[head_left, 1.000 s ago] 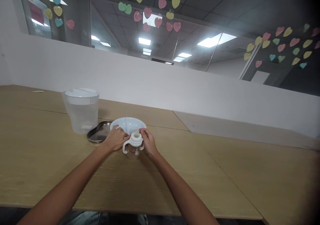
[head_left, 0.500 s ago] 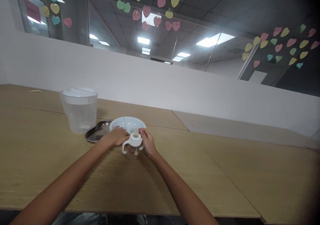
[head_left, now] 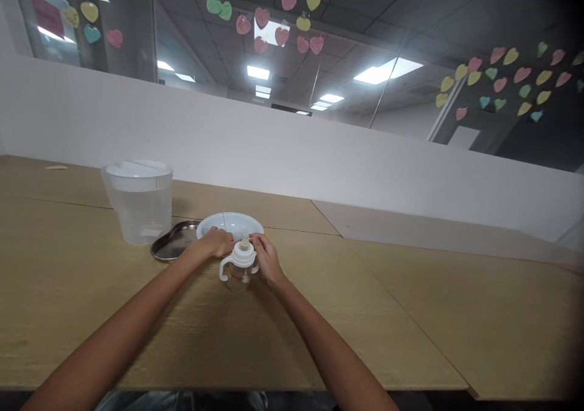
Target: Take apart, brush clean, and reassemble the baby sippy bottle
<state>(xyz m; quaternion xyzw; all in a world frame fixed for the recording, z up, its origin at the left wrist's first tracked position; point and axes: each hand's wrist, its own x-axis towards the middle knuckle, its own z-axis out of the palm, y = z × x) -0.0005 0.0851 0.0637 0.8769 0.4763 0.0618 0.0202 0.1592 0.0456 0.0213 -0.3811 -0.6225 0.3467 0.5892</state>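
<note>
White-lidded clear bottle with two curved white handles stands seemingly upright between the bare left hand and right hand, probably for easy two-handed reach, just before the glossy white oval dish; contact is hidden, so I cannot tell whether either grip pinches anything. Pale wood-toned table also carries a steel curved tray and translucent lidded plastic pitcher, below a white wall and note-dotted window.

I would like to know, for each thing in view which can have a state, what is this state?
Bottle: upright, white top fitted.
White bowl: open side up, partly hidden.
Left hand: curled, near the bowl.
Right hand: bent beside the bottle's top; grip unclear.
Metal tray: lying flat, open side up.
Pitcher: upright, lid on.
Ceiling lights: lit.
</note>
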